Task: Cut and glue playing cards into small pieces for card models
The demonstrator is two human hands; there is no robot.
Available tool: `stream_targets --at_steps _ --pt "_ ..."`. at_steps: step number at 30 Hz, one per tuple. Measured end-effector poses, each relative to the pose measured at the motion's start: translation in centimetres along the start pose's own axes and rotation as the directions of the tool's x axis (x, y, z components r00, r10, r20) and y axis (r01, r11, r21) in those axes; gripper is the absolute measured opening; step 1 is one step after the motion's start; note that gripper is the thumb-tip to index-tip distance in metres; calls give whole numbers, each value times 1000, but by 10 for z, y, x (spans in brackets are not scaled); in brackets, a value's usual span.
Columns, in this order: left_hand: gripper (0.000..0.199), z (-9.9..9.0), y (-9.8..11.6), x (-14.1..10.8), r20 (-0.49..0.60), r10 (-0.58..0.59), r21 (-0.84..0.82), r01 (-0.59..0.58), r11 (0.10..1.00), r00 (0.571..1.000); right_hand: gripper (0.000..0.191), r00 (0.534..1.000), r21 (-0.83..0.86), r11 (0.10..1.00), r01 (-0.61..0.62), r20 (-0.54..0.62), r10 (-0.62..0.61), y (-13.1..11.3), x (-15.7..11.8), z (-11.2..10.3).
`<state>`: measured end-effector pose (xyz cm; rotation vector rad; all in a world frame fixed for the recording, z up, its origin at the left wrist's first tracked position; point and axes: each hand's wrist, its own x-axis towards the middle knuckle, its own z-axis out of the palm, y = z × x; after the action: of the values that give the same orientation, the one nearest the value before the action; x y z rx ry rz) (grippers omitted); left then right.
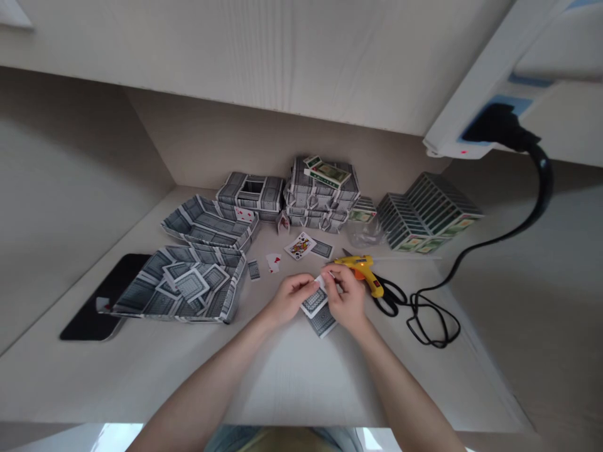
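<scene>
Between my two hands is a playing card (313,304), its grey patterned back facing up. My left hand (293,296) pinches its left edge with thumb and fingers. At the card's upper right, my right hand (346,297) closes its fingertips on a white edge. Another face-down card (323,322) lies just below, partly covered by the held one. Just past my right hand rests a yellow glue gun (360,267), with black-handled scissors (392,297) beside it. A queen card (300,246) and cut card pieces (273,262) lie beyond my hands.
Left stand two card-covered trays, the nearer tray (230,292) holding loose cards, partly over a black phone (89,317). Behind are card-covered boxes (320,194). Stacked card packs (424,213) stand right. A black cord (487,242) hangs from the power strip (466,141) beneath an overhead shelf.
</scene>
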<state>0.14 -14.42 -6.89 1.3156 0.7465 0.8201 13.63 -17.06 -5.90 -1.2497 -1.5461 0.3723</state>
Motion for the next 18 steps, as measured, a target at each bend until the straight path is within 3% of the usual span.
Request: stream_targets --at_steps 9,18 --pt "30 0 5 -1 -41 9 37 -8 999 999 8 997 -101 992 71 7 -71 -5 0 -2" --pt "28 2 5 0 -76 -1 5 2 1000 997 8 998 -58 996 66 -5 -66 -6 -1 0"
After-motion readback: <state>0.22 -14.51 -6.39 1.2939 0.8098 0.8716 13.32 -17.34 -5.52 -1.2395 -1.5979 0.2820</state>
